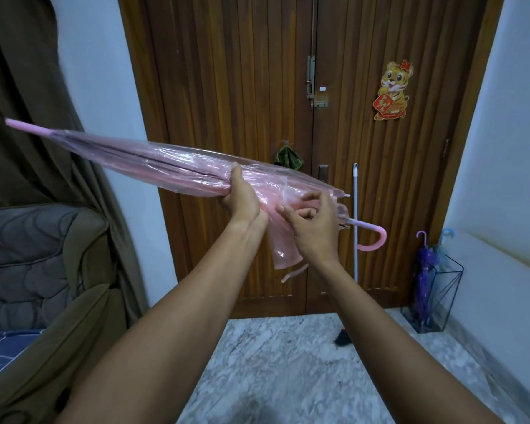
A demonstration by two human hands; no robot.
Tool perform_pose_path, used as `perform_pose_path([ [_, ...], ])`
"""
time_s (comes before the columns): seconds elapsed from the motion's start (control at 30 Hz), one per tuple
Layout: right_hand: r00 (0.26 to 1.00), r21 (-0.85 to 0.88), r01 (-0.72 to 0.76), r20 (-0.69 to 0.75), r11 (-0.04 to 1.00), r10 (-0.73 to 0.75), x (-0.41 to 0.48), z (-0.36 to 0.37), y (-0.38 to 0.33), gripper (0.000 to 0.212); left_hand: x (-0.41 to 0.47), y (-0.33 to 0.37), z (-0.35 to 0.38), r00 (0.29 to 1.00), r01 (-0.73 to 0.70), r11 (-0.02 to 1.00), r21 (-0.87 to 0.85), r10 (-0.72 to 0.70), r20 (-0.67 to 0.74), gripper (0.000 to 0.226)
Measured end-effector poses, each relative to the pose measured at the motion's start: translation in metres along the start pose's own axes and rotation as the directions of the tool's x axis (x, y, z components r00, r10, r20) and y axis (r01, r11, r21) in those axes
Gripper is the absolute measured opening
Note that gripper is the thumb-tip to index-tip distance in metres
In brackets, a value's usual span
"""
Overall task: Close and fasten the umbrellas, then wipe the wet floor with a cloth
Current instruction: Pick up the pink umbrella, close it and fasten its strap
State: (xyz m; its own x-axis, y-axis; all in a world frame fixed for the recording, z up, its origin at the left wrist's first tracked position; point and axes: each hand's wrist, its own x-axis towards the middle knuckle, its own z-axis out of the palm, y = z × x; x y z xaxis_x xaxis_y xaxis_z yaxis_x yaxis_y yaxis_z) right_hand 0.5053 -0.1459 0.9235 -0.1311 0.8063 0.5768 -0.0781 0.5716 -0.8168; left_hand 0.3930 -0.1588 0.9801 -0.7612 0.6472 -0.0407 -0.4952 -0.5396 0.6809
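Before door, L hand [242,194] grips folded see-thru pink umbrella [153,166]; R hand [314,221] pinches its canopy.

We hold both bare forearms out ahead, rising from the lower corners and converging at mid-frame. Our left hand [241,194] is curled in a firm grip, thumb uppermost and wrist bent slightly back, closed on the pink umbrella [153,166]. Our right hand [314,221] sits just beside it, back toward us, index finger and thumb pinching, the other fingers loosely curled.
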Motion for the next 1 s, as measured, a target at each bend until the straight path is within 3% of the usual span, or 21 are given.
perform_pose_path([
  [0.1, 0.993, -0.146, 0.038, 0.120, 0.989, -0.021, 0.008, -0.006, 0.002, 0.085, 0.001, -0.001, -0.005, 0.991, 0.077, 0.997, -0.004, -0.076, 0.108, 0.061],
  [0.27, 0.951, -0.614, 0.207, 0.309, 0.762, -0.010, 0.031, -0.016, -0.002, 0.102, -0.002, -0.008, -0.009, 0.969, 0.137, 0.990, 0.011, -0.137, 0.203, 0.086],
  [0.33, 0.943, -0.713, 0.289, 0.329, 0.639, -0.059, 0.038, -0.018, 0.000, 0.090, -0.003, -0.012, -0.011, 0.955, 0.162, 0.987, 0.019, -0.161, 0.248, 0.099],
  [0.4, 0.935, -0.766, 0.348, 0.325, 0.540, -0.143, 0.043, -0.019, 0.002, 0.058, -0.005, -0.012, -0.011, 0.956, 0.146, 0.989, -0.023, -0.134, 0.262, 0.084],
  [0.47, 0.924, -0.788, 0.381, 0.332, 0.484, -0.188, 0.045, -0.019, 0.006, 0.038, -0.005, -0.012, -0.010, 0.957, 0.147, 0.988, -0.044, -0.131, 0.257, 0.074],
  [0.6, 0.909, -0.813, 0.412, 0.341, 0.412, -0.239, 0.046, -0.017, 0.010, 0.020, -0.008, -0.009, -0.018, 0.944, 0.174, 0.985, -0.007, -0.165, 0.285, 0.064],
  [0.7, 0.895, -0.806, 0.439, 0.355, 0.398, -0.269, 0.051, -0.019, 0.009, 0.024, -0.006, -0.003, -0.025, 0.935, 0.222, 0.974, -0.036, -0.202, 0.292, 0.068],
  [0.83, 0.876, -0.825, 0.481, 0.443, 0.297, -0.188, 0.053, -0.017, 0.005, 0.075, -0.019, 0.003, -0.023, 0.930, 0.235, 0.972, -0.017, -0.220, 0.296, 0.059],
  [0.87, 0.876, -0.832, 0.481, 0.444, 0.276, -0.187, 0.052, -0.015, 0.005, 0.078, -0.025, 0.004, -0.022, 0.932, 0.233, 0.972, -0.006, -0.221, 0.288, 0.055],
  [1.0, 0.885, -0.845, 0.452, 0.382, 0.286, -0.267, 0.048, -0.015, 0.001, 0.042, -0.030, 0.005, -0.022, 0.940, 0.213, 0.976, -0.033, -0.196, 0.279, 0.049],
])
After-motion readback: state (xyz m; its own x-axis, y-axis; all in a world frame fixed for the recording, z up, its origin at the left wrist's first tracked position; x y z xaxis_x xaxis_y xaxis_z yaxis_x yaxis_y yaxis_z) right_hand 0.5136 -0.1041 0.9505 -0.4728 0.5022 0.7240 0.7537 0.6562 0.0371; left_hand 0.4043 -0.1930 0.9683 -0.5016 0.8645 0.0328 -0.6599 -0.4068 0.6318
